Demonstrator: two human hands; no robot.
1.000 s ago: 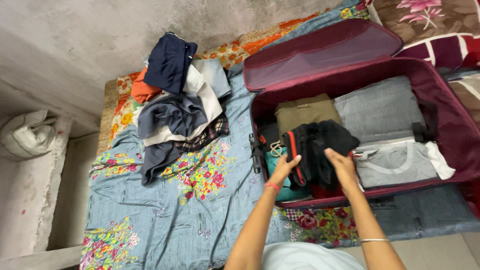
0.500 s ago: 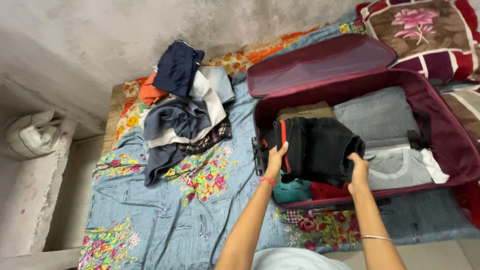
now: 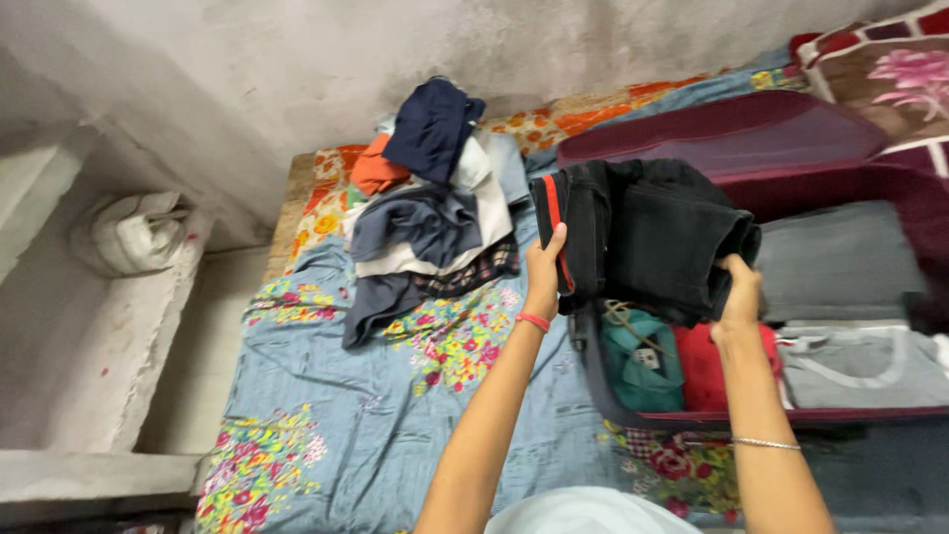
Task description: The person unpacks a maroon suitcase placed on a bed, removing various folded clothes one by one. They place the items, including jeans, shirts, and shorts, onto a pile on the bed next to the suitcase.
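Both hands, left (image 3: 544, 279) and right (image 3: 739, 294), clamp black bundle (image 3: 647, 237) over suitcase (image 3: 633, 400) left edge; bedsheet (image 3: 395, 435) open leftward

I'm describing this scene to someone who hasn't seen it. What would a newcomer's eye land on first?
First, the folded black garment with a red stripe, held up by the left hand and right hand above the open maroon suitcase. Next, the loose heap of clothes on the flowered blue bedsheet to the left, against the wall. Inside the suitcase lie teal, red and grey folded clothes.
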